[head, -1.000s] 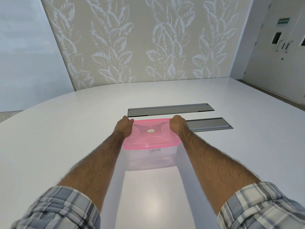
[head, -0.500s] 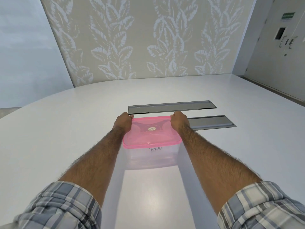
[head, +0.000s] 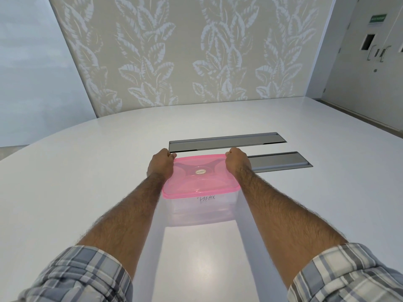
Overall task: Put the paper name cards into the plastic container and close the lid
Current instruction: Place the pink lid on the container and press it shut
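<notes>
One container (head: 201, 211) sits on the table (head: 87, 171), table edges well away, its one lid (head: 200, 177) on; left hand (head: 161, 164) and right hand (head: 237, 163) each grip a far lid corner. Just behind: far slot (head: 226, 141), near slot (head: 281, 161)

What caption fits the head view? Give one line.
Left hand and right hand grip far corners of the pink lid on the clear plastic container.
</notes>
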